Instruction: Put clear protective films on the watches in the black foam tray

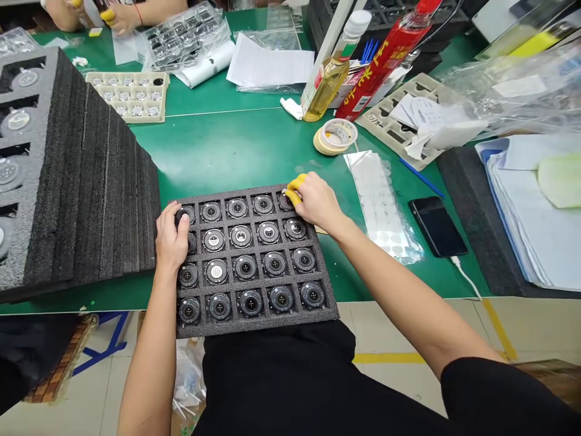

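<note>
A dark grey foam tray [258, 284] with rows of square compartments lies tilted at the table's front edge, its near side against my body. Round black watch cases [246, 267] sit in the compartments, backs up; a few have pale round discs [216, 271] at the centre. My left hand [172, 235] is closed around the tray's left edge, thumb over the far left corner compartment. At the far right corner, my right hand [313, 197] has yellow finger cots [295, 186] on thumb and forefinger, pinched together over the corner watch case. What lies between the fingertips is too small to name.
Stacked foam trays [91, 175] rise on the left. Tape rolls [336, 136], a sticker sheet [376, 200], a charging phone [437, 225], a yellow-liquid bottle [333, 72] and a red bottle [385, 60] stand or lie right. A co-worker's hands [124, 18] show at the far side.
</note>
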The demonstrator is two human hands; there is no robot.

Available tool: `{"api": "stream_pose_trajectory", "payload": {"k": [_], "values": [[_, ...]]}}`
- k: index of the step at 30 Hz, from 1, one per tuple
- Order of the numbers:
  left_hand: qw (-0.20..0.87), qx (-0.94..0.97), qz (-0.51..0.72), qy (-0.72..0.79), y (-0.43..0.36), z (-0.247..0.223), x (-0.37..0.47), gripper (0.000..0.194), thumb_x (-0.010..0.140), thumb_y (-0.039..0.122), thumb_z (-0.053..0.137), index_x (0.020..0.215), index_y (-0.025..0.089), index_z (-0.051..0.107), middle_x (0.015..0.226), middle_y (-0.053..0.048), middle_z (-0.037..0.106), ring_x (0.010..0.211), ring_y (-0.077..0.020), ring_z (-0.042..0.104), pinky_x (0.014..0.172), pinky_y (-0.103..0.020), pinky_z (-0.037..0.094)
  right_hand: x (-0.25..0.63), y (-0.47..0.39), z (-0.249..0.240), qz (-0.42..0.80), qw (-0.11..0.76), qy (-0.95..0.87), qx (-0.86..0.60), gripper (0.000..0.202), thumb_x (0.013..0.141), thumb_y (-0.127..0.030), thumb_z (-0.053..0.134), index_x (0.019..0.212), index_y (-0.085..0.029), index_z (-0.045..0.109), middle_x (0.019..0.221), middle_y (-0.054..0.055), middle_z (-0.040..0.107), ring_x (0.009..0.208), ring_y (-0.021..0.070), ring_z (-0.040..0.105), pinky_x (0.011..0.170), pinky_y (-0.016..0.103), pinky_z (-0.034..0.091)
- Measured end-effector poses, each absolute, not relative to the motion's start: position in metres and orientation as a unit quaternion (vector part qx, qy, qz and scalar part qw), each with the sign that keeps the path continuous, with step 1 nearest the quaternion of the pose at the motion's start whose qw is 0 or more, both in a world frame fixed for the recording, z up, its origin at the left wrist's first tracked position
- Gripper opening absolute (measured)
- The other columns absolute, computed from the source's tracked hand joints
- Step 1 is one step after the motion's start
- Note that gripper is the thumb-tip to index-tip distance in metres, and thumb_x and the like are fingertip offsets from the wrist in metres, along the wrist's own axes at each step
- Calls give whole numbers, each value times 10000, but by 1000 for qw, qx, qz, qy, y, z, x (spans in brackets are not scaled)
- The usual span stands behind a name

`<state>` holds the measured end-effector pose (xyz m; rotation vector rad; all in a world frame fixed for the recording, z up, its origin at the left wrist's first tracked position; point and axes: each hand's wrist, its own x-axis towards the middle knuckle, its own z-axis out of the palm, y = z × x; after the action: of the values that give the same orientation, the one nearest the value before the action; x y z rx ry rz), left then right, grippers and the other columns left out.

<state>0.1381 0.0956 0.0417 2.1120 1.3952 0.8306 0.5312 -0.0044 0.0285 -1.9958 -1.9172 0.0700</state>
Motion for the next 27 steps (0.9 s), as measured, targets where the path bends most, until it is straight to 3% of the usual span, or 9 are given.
{"api": "stream_pose_trajectory", "payload": {"k": [4, 11, 18, 27], "values": [[241, 767, 307, 509, 96, 39, 137, 534, 1121, 601, 435, 1439, 225, 640, 1603, -176, 638, 1567, -345, 526, 1353, -552, 369, 534, -19, 33, 42, 182, -674, -715, 251, 1088, -366, 548, 959, -232, 716, 1007, 151, 731, 1014, 339, 576, 836, 464, 451], [234, 769, 315, 505, 96, 36, 137, 515, 1125, 583, 433, 1431, 228, 649, 1594, -171, 647, 1560, -338, 536, 1347, -553, 386, 488, -11, 40, 109, 278, -690, -660, 236, 1126, -403, 560, 1016, -258, 710, 1058, 112, 760, 1059, 309, 630, 942, 458, 512], [236, 768, 320, 502, 94, 35, 137, 507, 1124, 575, 442, 1434, 230, 646, 1590, -166, 656, 1557, -334, 544, 1351, -557, 389, 471, 16, 34, 44, 181, -712, -677, 227, 1125, -331, 565, 1024, -222, 737, 1055, 142, 742, 1035, 313, 605, 898, 429, 487], [240, 764, 316, 509, 93, 34, 137, 505, 1130, 590, 437, 1431, 246, 653, 1598, -145, 651, 1560, -330, 540, 1354, -555, 399, 472, 19, 33, 27, 158, -727, -668, 254, 1135, -334, 540, 1018, -218, 735, 1039, 144, 746, 1020, 318, 594, 846, 430, 460]]}}
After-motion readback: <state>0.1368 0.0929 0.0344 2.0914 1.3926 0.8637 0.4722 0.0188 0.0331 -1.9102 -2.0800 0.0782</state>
